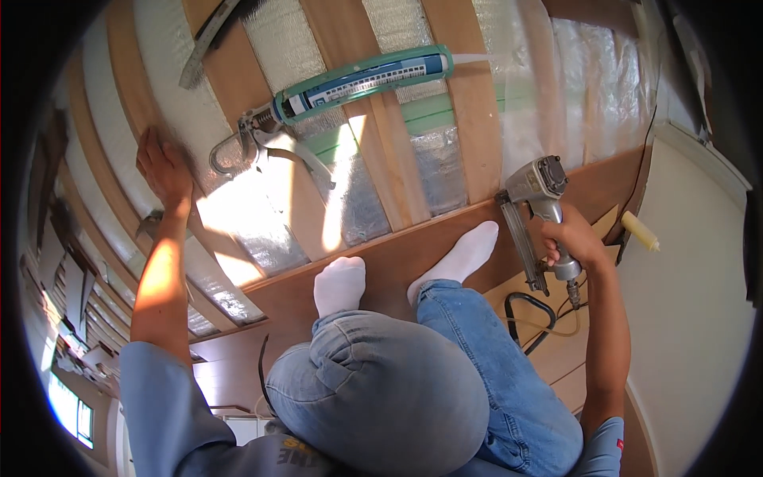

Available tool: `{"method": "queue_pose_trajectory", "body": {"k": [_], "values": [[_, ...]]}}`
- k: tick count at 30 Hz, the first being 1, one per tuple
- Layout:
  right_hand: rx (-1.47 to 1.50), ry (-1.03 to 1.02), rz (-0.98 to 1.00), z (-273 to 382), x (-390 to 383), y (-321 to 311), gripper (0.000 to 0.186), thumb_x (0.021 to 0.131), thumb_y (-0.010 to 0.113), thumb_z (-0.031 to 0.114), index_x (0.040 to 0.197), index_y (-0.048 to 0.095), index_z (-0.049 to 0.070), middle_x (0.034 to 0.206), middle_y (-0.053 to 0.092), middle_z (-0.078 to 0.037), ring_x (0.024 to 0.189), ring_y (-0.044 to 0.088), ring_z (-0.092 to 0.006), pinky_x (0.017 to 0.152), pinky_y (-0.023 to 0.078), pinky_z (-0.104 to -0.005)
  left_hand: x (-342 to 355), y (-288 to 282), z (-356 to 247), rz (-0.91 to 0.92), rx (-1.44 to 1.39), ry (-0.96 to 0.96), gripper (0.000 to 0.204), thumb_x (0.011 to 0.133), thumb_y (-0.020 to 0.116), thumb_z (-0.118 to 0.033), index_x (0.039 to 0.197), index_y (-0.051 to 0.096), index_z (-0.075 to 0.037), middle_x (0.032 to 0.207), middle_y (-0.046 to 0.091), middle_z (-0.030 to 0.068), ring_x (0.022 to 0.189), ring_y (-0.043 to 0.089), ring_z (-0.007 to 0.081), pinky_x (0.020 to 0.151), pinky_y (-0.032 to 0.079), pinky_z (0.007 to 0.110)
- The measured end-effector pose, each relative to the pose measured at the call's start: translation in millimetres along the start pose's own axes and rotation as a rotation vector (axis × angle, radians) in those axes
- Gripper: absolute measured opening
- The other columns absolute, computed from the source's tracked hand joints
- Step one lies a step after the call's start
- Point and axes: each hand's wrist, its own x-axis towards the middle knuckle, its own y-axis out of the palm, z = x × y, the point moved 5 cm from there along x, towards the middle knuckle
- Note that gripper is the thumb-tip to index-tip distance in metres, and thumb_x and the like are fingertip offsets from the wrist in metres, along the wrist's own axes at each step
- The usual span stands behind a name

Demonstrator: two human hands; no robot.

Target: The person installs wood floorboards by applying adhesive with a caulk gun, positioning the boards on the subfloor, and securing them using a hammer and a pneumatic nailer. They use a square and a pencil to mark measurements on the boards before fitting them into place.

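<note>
My right hand [574, 237] is wrapped round the grip of a silver pneumatic nail gun [531, 181], its long magazine angled down toward the floor boards. An air fitting and a thin hose hang from the handle's lower end. On the left, my left hand [165, 173] lies with fingers stretched out on a wooden batten [127, 75] and the silvery foil sheet beside it, holding nothing. Just under that wrist a small metal tool [151, 224] is partly hidden, and its kind is unclear. A caulking gun [350, 89] with a green frame and a blue-and-white cartridge rests across the battens.
Foil insulation [278, 48] fills the gaps between battens. A curved-looking metal ruler [208, 40] lies at the upper left. Reddish-brown board [381, 256] runs under my white-socked feet. A pale yellow cylinder [640, 231] and a black loop [531, 300] are at the right, near a pale wall [691, 262].
</note>
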Motion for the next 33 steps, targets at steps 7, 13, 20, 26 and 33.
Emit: {"method": "queue_pose_trajectory", "body": {"k": [7,13,20,26,33], "values": [[0.013,-0.088,-0.045,-3,-10,0,0.014,0.079,0.058,0.007,0.068,0.051,0.003,0.055,0.054,-0.007,0.046,0.055,-0.0166,0.048,0.05,-0.0331,13,-34,-71,-0.04,-0.323,-0.048,0.035,0.099,0.066,-0.011,0.131,0.064,0.003,0.141,0.057,0.0241,0.131,0.051,0.0443,0.114,0.041,0.052],[0.048,-0.123,0.007,-10,-4,-1,0.016,0.08,0.057,0.008,0.066,0.051,0.002,0.054,0.054,-0.009,0.044,0.054,-0.0178,0.046,0.049,-0.0341,-22,-54,-323,0.489,-0.683,0.939,0.04,0.078,0.073,-0.013,0.116,0.067,-0.001,0.125,0.066,0.0139,0.115,0.064,0.0338,0.098,0.053,0.043],[0.044,-0.118,0.0,-16,-5,5,0.015,0.08,0.058,0.008,0.068,0.053,0.002,0.056,0.054,-0.008,0.045,0.054,-0.0165,0.047,0.051,-0.0333,-30,-9,-342,0.628,-0.507,1.212,0.043,0.07,0.085,-0.018,0.104,0.062,-0.006,0.127,0.06,0.0134,0.122,0.058,0.0333,0.109,0.045,0.043],[0.058,-0.158,-0.062,-16,-8,5,0.019,0.079,0.059,0.01,0.065,0.05,0.002,0.053,0.052,-0.008,0.043,0.054,-0.0177,0.045,0.048,-0.033,-25,-1,-366,0.635,-0.374,1.275,0.027,0.073,0.083,-0.019,0.092,0.066,-0.01,0.108,0.06,0.0103,0.111,0.059,0.0287,0.101,0.047,0.04],[0.012,-0.134,-0.048,-13,-7,5,0.016,0.081,0.058,0.01,0.069,0.053,0.001,0.057,0.054,-0.007,0.046,0.054,-0.0165,0.048,0.05,-0.0329,-7,-2,-393,1.073,-0.308,1.289,0.038,0.083,0.082,-0.042,0.089,0.077,-0.005,0.096,0.069,0.0138,0.104,0.065,0.0337,0.084,0.057,0.046]]}}
